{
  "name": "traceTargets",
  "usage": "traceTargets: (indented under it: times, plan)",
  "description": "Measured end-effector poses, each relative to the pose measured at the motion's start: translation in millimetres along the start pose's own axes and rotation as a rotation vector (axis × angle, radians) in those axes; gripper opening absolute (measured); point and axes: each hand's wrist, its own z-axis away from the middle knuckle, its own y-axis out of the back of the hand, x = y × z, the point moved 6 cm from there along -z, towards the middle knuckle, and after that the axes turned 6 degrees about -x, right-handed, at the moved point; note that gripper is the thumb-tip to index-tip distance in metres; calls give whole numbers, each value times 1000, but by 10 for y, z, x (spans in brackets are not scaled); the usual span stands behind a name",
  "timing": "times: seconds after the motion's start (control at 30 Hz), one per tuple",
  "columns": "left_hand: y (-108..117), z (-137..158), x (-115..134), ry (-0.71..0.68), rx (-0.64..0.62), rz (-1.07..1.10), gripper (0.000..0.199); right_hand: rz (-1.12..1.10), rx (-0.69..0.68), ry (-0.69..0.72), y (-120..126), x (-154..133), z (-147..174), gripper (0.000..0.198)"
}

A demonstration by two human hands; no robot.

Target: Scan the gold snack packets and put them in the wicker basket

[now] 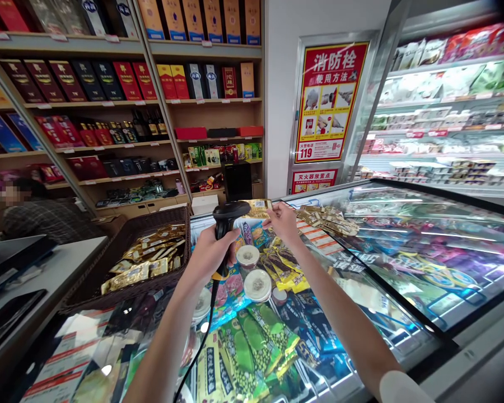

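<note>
My left hand [210,254] is wrapped round the handle of a black barcode scanner [231,211], whose cable hangs down over the freezer. In my right hand [283,221] I pinch the end of a gold foil packet [258,208] that has a white barcode label facing up. The scanner's head is right beside the packet's left end; whether they touch I cannot tell. Both hands are above the chest freezer's wrapped ice creams [247,347] and round white-lidded tubs [257,285].
A brown wicker basket [88,288] with several gold packets stands at the left. More gold packets [330,219] lie on the freezer's glass [403,224] at the right. A counter [73,254] and a seated person [46,215] are far left. Shelves of boxes line the back.
</note>
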Motion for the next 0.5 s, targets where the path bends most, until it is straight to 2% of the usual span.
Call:
traceTargets:
  times: [0.2,0.3,0.4,0.5]
  plan:
    - [17,31,59,-12,22,-6,27,5,-9,-3,-8,25,-24,26]
    - [54,42,74,-27,32,5,27,9,-45,-65,65,54,-50,25]
    - [113,50,88,-39,45,18,27,-15,-155,-202,129,84,-15,25]
    - [181,74,122,-54,64,29,27,-69,-296,-284,2,38,91,26]
